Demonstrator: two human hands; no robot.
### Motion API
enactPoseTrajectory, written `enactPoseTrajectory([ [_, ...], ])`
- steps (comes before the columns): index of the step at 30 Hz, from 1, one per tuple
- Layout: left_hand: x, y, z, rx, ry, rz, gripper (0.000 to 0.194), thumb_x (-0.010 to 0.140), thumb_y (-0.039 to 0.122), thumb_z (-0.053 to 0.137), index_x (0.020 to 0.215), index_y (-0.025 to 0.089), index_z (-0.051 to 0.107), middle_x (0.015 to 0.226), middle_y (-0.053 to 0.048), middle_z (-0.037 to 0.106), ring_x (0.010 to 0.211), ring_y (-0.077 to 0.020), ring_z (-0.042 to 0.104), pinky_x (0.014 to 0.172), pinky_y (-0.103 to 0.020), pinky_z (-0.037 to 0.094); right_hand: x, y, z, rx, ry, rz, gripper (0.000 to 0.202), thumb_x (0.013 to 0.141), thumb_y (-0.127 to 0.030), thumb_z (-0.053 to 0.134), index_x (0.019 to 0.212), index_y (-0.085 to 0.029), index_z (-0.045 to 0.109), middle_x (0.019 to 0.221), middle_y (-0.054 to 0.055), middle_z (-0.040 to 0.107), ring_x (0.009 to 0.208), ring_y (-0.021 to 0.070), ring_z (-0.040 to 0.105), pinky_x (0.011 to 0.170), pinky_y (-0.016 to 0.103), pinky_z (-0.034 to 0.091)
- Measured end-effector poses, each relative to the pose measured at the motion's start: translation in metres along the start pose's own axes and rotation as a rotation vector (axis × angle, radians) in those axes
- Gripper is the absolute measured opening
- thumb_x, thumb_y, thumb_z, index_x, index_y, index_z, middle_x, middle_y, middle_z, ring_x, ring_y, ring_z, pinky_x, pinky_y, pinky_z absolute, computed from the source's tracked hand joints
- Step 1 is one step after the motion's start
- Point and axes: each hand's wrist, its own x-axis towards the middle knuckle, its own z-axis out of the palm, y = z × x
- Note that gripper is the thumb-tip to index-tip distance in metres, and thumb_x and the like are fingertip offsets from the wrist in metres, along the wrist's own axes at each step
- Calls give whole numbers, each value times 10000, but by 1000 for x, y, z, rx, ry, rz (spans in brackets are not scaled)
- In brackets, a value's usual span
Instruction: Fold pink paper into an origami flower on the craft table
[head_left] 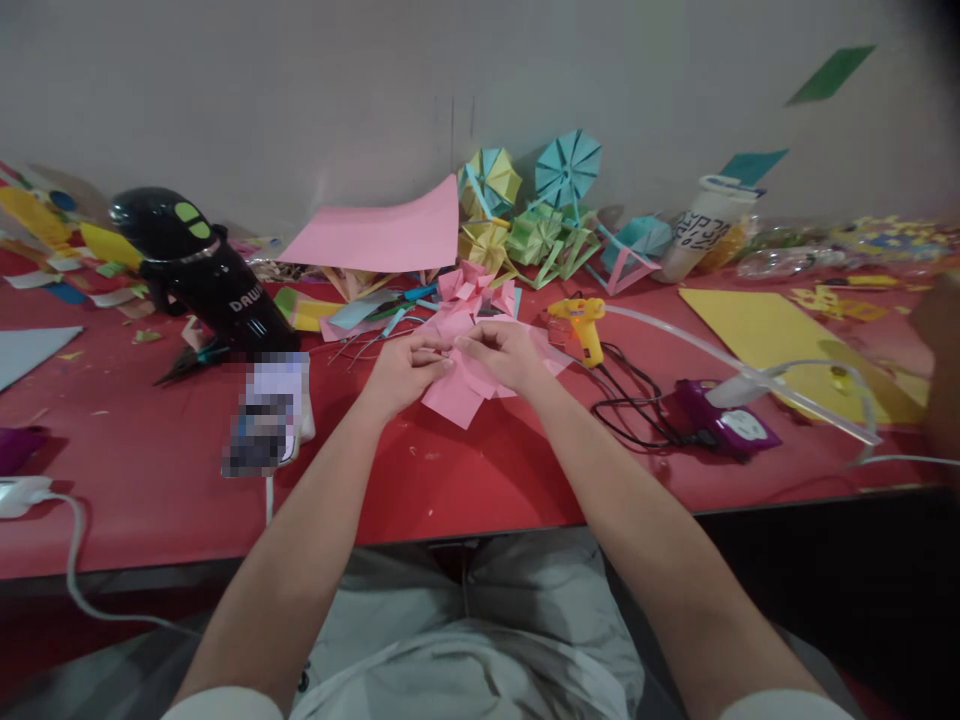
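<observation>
While pinching pink paper point(456, 400) between thumb and fingers of the right hand point(504, 350), holds the left hand point(405, 368) up to the other side, thumb and fingertips close together. Cannot tell about a full left pinch, with the contact partly hidden by the fingers. As for the paper, lies squarely between the two sets of fingertips, low over the middle of the red table point(450, 485), and ends in a corner aimed at the near edge. Runs, by its longer visible line, from the fingertips toward that edge, roughly across the line joining both hands. Gives neither hand a clear lead in nearness: seems to touch both, with the right fingers reaching a little further over the top.

Just beyond the fingertips, shows a cluster of folded pink pieces point(463, 288), too crowded for telling any join with the held paper. To the right, near the right hand, has a yellow glue gun point(588, 325); farther right, a purple power block point(724, 420) and a yellow sheet point(795, 350). To the left, has a phone point(266, 400), with a black flask point(232, 290) behind it. Along the wall point(337, 100), shows a curved pink sheet point(382, 235), folded paper wheels point(568, 168) and a paper cup point(701, 230).
</observation>
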Motion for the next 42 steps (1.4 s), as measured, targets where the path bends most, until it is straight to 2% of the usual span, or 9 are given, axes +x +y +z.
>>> enactPoseTrajectory([
  [7,0,0,0,7,8,19,377,662,272,765,1006,130,709,833,-89,746,781,-202,691,756,-345,523,0,-1,-2,44,-44,53,271,777,-442,630,720,-178,650,755,42,629,693,143,527,646,297,420],
  [12,-1,2,1,9,12,14,375,661,289,772,997,131,718,789,-81,743,749,-203,687,747,-354,529,0,-3,-2,8,-18,6,296,779,-436,625,640,-175,602,669,25,578,640,129,474,617,293,398],
  [15,0,3,0,-6,53,43,358,651,283,775,976,140,732,839,-88,746,815,-212,695,803,-360,534,-1,-5,-3,43,-13,44,293,773,-454,630,691,-173,647,688,24,584,631,123,460,590,285,375],
  [21,2,1,-1,-33,109,51,321,620,290,777,911,157,754,899,-86,741,830,-213,688,809,-355,534,0,-3,-8,-1,-83,67,344,767,-512,620,674,-181,617,652,12,536,612,120,434,569,282,349],
  [26,1,2,1,-38,40,30,214,623,256,734,812,156,745,799,-51,721,738,-174,645,719,-305,509,-1,-1,-6,-56,-102,3,390,750,-546,629,630,-177,593,633,13,548,597,118,436,580,285,359],
  [30,2,1,1,16,-10,81,194,688,353,714,728,163,716,743,-28,685,688,-150,595,657,-272,466,-2,0,-4,-58,-165,25,412,752,-565,622,633,-171,610,602,10,537,587,116,426,558,278,347],
  [34,4,2,0,103,41,147,226,705,378,698,647,162,663,653,-6,621,633,-135,541,637,-269,427,-1,0,-5,-41,-232,59,418,756,-578,622,663,-170,620,604,-4,507,580,104,392,536,263,324],
  [38,6,1,-5,121,129,196,173,710,337,674,656,175,648,643,1,606,621,-129,524,640,-268,420,-1,1,-6,-30,-240,89,432,785,-574,595,610,-184,538,581,-15,440,571,104,393,532,260,339],
  [42,7,-1,-10,110,178,216,154,707,314,657,649,174,628,629,5,600,612,-129,522,614,-262,419,-2,2,-8,-17,-230,61,414,791,-557,580,613,-188,521,605,-2,466,582,115,428,545,267,372],
])
